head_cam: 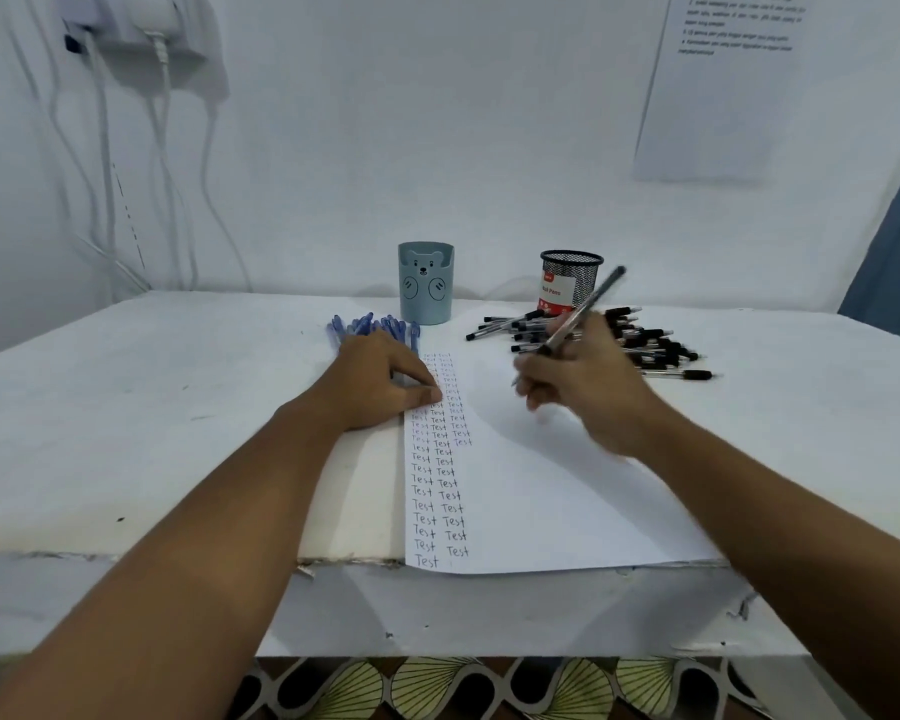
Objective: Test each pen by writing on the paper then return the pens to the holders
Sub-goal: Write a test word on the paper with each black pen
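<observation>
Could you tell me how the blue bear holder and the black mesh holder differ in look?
The blue bear holder has solid pale-blue walls with a bear face drawn on the front; the black mesh holder is see-through wire mesh with a red-and-white label. The bear holder's rim dips at the front, while the mesh holder's rim is an even ring. Both stand upright at the back of the table.

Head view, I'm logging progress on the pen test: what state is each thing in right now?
White paper sheet: flat on table, columns of "Test" along its left side.
Blue bear pen holder: upright.
Black mesh pen holder: upright.
Blue pens: lying loose.
Black pens: piled loose.
Left hand: pressing the sheet's edge.
Right hand: gripping one black pen, tip down.
</observation>
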`<state>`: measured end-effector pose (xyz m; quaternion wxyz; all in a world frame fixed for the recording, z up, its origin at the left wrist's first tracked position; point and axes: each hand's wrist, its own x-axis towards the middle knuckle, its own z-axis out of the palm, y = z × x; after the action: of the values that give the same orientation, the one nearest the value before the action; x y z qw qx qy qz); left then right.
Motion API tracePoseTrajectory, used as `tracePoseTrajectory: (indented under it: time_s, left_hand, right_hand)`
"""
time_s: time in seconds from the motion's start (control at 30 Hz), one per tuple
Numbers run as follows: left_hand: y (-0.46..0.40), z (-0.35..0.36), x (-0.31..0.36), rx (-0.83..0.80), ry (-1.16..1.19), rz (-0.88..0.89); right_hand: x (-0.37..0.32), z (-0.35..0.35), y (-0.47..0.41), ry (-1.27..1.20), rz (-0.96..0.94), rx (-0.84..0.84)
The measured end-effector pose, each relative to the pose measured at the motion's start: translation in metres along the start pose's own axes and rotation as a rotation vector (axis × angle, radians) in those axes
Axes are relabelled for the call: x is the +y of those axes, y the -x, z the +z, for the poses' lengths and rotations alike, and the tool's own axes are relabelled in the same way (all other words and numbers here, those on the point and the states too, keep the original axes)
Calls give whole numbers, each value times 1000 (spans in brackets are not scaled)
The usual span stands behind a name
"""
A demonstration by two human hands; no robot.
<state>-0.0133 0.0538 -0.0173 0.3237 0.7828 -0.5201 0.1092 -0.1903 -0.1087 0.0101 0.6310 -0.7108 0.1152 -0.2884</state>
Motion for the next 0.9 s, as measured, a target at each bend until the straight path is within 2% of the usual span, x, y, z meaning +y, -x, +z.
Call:
tracePoseTrajectory:
  time_s: [0.07,0.2,0.43,0.6,0.9]
  left_hand:
    - [2,-2,5,12,40,9]
    - [3,0,7,9,64,-2]
    - [2,-1,9,-5,54,-15]
    - [2,-1,11,-20,74,-35]
    - [2,0,10,-29,74,-29]
  right_hand:
    - [7,16,12,41,52,-91]
    - [6,31,25,-33,139,-195]
    - [9,29,31,50,60,-193]
    - [10,31,31,10,57,-221]
    - [16,30,30,93,22,-212]
